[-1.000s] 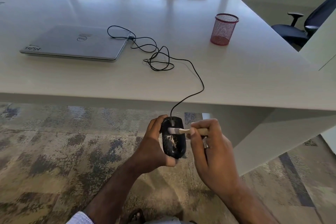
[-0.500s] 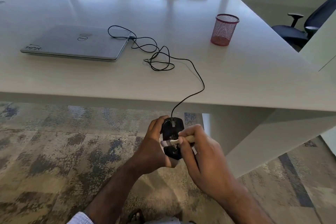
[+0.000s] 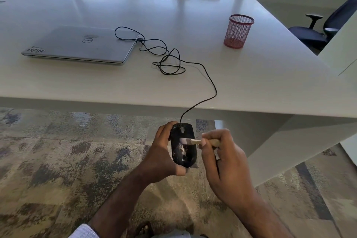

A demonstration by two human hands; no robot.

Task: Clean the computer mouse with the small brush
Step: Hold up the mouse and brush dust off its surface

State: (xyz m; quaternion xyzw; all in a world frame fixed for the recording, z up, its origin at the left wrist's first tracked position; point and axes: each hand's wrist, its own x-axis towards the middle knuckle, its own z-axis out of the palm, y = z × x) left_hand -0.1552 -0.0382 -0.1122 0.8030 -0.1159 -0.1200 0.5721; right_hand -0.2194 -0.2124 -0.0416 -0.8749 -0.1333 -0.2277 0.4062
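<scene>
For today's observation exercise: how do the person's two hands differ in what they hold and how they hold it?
The left hand wraps round the black mouse from its side, while the right hand pinches the small brush in its fingertips. The left hand's load is broad and dusty; the right hand's is thin and pale. Both hands are raised over the carpet, in front of the table.

Black mouse, red mesh cup, mottled grey-brown carpet.

A closed laptop (silver) and red mesh cup sit on the table.
</scene>
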